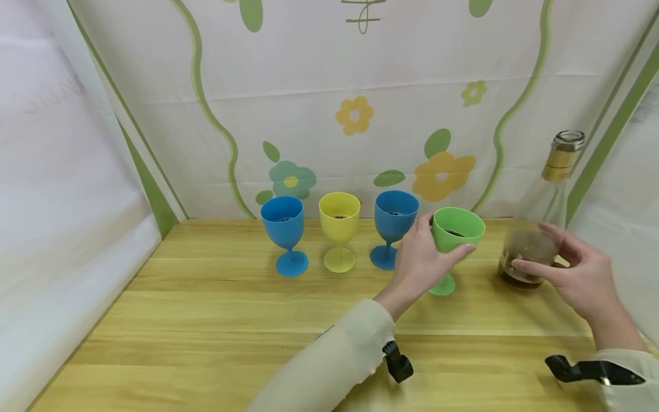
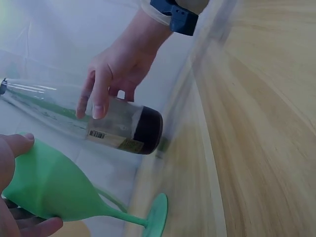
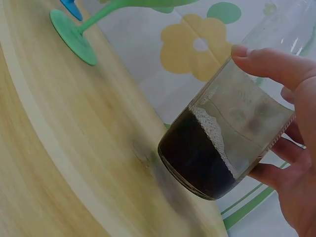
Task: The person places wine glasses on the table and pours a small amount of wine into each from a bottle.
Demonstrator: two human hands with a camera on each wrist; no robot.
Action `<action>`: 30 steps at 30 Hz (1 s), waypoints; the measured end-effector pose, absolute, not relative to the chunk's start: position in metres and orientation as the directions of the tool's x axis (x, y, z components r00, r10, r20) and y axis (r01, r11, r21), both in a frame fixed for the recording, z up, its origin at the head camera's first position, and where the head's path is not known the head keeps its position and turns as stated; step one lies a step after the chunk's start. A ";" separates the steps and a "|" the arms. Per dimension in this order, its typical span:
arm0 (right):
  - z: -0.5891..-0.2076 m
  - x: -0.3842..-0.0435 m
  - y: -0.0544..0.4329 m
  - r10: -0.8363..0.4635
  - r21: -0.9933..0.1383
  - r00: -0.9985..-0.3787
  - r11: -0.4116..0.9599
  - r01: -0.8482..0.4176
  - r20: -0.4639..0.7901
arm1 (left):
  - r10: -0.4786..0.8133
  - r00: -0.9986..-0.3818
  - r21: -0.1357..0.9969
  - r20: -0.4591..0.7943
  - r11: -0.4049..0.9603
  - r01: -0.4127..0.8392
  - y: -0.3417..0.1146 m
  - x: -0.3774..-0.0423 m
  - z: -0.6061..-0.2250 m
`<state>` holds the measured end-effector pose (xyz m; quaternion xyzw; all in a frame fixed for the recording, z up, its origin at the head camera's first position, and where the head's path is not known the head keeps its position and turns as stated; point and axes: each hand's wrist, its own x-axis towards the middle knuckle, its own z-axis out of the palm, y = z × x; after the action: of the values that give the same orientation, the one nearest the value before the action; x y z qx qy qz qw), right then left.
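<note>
My left hand point(image 1: 419, 260) grips the bowl of a green goblet point(image 1: 445, 239), thumb on the near side. Dark liquid shows inside it, and its round foot point(image 2: 157, 217) is at the tabletop. To the right, my right hand point(image 1: 587, 274) holds a clear glass bottle point(image 1: 527, 246) round its lower body. The bottle has a gold band at the neck, an open mouth and a label. Dark liquid point(image 3: 197, 153) with froth lies in its bottom. It looks nearly upright in the head view; whether its base touches the table I cannot tell.
Left of the green goblet stand a blue goblet point(image 1: 395, 220), a yellow goblet point(image 1: 340, 220) and another blue goblet point(image 1: 284, 226), each with dark liquid inside. A flowered white curtain point(image 1: 309, 126) hangs behind the wooden table point(image 1: 216, 337). White cloth flanks both sides.
</note>
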<state>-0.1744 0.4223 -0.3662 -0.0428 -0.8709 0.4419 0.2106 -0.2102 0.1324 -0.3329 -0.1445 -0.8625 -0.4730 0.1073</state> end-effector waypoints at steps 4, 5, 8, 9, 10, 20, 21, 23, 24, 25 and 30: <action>-0.367 -0.174 0.422 0.269 -0.823 -0.926 0.564 -0.072 0.266 | 0.148 -0.936 0.766 0.319 0.542 0.347 0.137 -0.213 -0.332; -0.368 -0.174 0.422 0.269 -0.829 -0.928 0.555 -0.069 0.258 | 0.148 -0.935 0.759 0.322 0.550 0.348 0.138 -0.214 -0.332; -0.369 -0.174 0.424 0.258 -0.842 -0.935 0.535 -0.071 0.242 | 0.145 -0.933 0.748 0.329 0.563 0.351 0.141 -0.216 -0.331; -0.369 -0.174 0.424 0.257 -0.845 -0.937 0.530 -0.069 0.238 | 0.144 -0.932 0.744 0.333 0.567 0.353 0.142 -0.216 -0.331; -0.370 -0.174 0.425 0.252 -0.849 -0.939 0.524 -0.072 0.235 | 0.142 -0.931 0.741 0.336 0.570 0.354 0.143 -0.217 -0.331; -0.376 -0.176 0.427 0.248 -0.851 -0.949 0.524 -0.038 0.195 | 0.138 -0.920 0.734 0.366 0.565 0.377 0.148 -0.223 -0.332; -0.377 -0.176 0.427 0.248 -0.848 -0.950 0.529 -0.033 0.192 | 0.139 -0.922 0.736 0.362 0.564 0.374 0.149 -0.223 -0.332; -0.377 -0.175 0.428 0.248 -0.843 -0.950 0.537 -0.025 0.187 | 0.139 -0.925 0.740 0.353 0.563 0.367 0.150 -0.224 -0.332; -0.377 -0.174 0.428 0.247 -0.842 -0.951 0.539 -0.024 0.185 | 0.138 -0.927 0.743 0.348 0.563 0.363 0.150 -0.224 -0.332; -0.377 -0.174 0.428 0.247 -0.840 -0.952 0.542 -0.021 0.183 | 0.136 -0.929 0.747 0.343 0.561 0.358 0.151 -0.225 -0.331; -0.379 -0.174 0.430 0.241 -0.837 -0.955 0.547 -0.014 0.174 | 0.118 -0.936 0.757 0.333 0.558 0.340 0.155 -0.227 -0.331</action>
<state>-0.1743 0.4298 -0.3791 -0.0652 -0.8692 0.4712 0.1352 -0.2274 0.1547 -0.3315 -0.1310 -0.8742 -0.4512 0.1226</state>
